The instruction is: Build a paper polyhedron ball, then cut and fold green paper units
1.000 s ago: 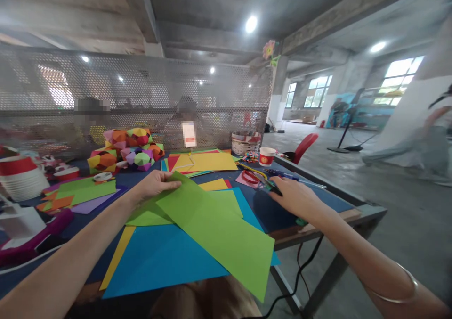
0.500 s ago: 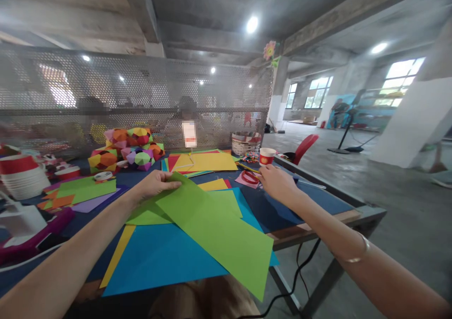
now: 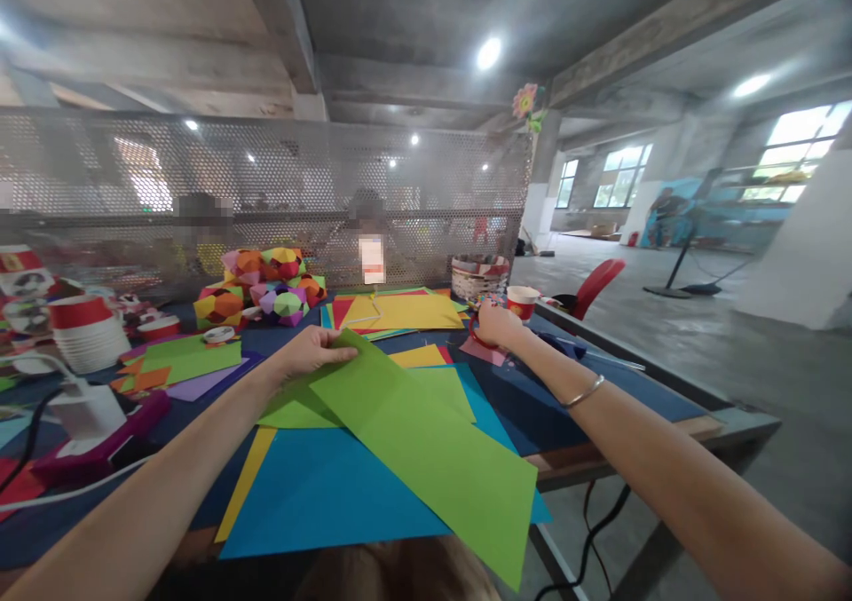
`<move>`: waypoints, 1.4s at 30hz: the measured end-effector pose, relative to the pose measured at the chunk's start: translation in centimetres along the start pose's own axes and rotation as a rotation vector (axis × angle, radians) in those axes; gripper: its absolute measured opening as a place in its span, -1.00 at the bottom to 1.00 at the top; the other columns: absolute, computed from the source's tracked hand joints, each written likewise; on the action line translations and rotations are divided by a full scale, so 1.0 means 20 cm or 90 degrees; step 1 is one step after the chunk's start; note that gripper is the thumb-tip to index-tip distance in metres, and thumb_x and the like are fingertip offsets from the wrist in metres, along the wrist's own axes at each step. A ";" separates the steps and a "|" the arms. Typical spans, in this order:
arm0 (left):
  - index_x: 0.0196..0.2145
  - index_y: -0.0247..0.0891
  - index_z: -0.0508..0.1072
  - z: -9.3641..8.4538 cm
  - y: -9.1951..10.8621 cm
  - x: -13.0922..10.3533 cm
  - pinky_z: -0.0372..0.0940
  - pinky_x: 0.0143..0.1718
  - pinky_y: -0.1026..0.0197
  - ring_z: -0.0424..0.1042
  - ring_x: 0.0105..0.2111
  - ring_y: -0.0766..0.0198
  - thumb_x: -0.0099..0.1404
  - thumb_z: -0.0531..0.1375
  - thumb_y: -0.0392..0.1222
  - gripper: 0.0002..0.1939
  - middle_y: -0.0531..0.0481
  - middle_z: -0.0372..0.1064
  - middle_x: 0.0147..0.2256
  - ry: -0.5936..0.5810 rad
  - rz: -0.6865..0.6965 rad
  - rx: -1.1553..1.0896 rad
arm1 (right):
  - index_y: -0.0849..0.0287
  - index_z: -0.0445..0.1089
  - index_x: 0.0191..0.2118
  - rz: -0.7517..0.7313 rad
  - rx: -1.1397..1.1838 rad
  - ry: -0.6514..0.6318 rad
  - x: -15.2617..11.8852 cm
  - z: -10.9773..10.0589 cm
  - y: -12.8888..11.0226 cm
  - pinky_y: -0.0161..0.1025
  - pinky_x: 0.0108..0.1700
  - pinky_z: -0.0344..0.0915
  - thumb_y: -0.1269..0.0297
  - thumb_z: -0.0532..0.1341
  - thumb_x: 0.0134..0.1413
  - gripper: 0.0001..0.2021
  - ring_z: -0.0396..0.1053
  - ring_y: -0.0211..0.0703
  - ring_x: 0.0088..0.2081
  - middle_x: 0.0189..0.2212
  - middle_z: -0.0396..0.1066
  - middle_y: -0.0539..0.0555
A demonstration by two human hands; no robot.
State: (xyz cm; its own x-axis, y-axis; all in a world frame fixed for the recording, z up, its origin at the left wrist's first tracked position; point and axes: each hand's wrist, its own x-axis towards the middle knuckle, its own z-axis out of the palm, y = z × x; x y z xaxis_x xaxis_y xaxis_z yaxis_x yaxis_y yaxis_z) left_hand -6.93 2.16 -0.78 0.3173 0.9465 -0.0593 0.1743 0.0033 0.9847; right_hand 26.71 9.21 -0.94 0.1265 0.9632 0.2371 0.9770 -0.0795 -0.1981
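A green sheet [image 3: 426, 446] is pinched at its far corner by the left hand [image 3: 307, 352], above blue paper [image 3: 319, 494]. The right arm [image 3: 639, 437] is stretched forward, the right hand [image 3: 499, 326] curled at a red loop [image 3: 473, 330]; its fingertips are hidden, so its grip cannot be told.

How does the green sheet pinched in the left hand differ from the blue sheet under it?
The green sheet is held at its far end by the left hand; the blue sheet is in neither hand. The green sheet looks narrower than the blue sheet, which it partly covers. Both are plain, single-coloured sheets.
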 end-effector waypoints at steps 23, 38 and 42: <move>-0.35 -0.32 0.65 -0.04 -0.02 0.03 0.46 -0.34 0.23 0.60 -0.44 0.18 -0.13 0.55 0.11 -0.51 -0.14 0.63 -0.40 0.060 0.013 -0.069 | 0.11 0.27 -0.28 -0.462 0.535 -0.273 -0.29 0.05 -0.29 -0.18 -0.18 0.25 -0.33 0.23 0.06 -0.46 0.25 -0.17 -0.29 -0.35 0.26 -0.03; -0.36 -0.29 0.66 0.03 -0.02 0.02 0.48 -0.37 0.21 0.60 -0.48 0.15 -0.23 0.58 0.09 -0.48 -0.09 0.62 -0.47 0.042 0.016 -0.104 | 0.13 0.36 -0.28 -0.508 0.417 -0.189 -0.37 0.08 -0.34 -0.26 -0.33 0.13 -0.11 0.43 0.01 -0.57 0.18 -0.25 -0.42 -0.48 0.26 -0.12; -0.33 -0.28 0.67 0.03 -0.03 0.02 0.48 -0.34 0.22 0.60 -0.46 0.16 -0.19 0.57 0.08 -0.49 -0.10 0.63 -0.44 0.034 0.016 -0.106 | 0.13 0.38 -0.25 -0.523 0.391 -0.148 -0.37 0.09 -0.34 -0.27 -0.35 0.12 -0.13 0.41 0.03 -0.57 0.21 -0.24 -0.42 -0.46 0.30 -0.10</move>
State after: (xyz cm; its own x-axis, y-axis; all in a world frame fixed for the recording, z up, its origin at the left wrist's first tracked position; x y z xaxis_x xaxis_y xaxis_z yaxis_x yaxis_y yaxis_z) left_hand -6.25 2.36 -1.51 0.2685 0.9628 -0.0292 0.0088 0.0278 0.9996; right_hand 18.82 3.05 -3.05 -0.6355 0.6925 0.3413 0.4839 0.7018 -0.5228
